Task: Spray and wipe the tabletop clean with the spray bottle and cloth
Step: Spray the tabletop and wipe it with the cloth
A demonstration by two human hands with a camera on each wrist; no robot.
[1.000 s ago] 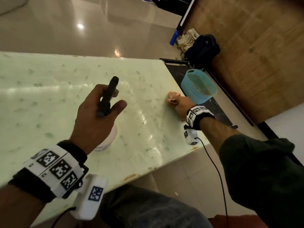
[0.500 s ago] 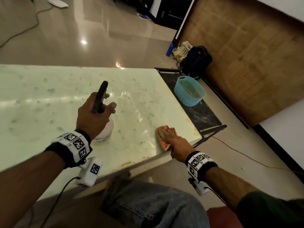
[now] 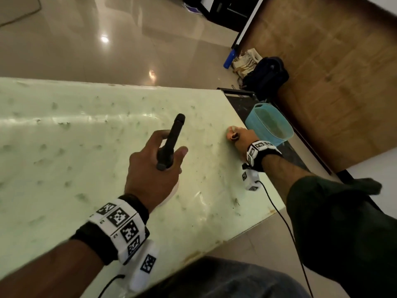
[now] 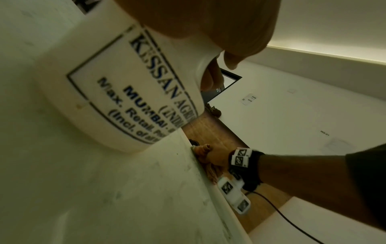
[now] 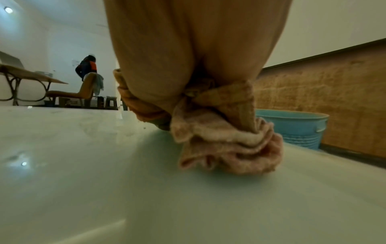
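Observation:
The pale green tabletop is speckled with dark spots. My left hand grips the black head of the spray bottle at mid-table; its white labelled body stands on the surface beneath my palm. My right hand is near the table's right edge, fingers curled round a bunched pink cloth that it presses down onto the tabletop. In the head view only a small bit of cloth shows past the knuckles.
A light blue tub stands on a dark lower shelf just beyond the table's right edge, close to my right hand. A dark bag and a blue bottle lie on the floor by the wooden wall. My knees are under the near edge.
My right hand has slid the cloth from the near right corner up along the right edge toward the tub. The left hand keeps its hold on the bottle in the same place.

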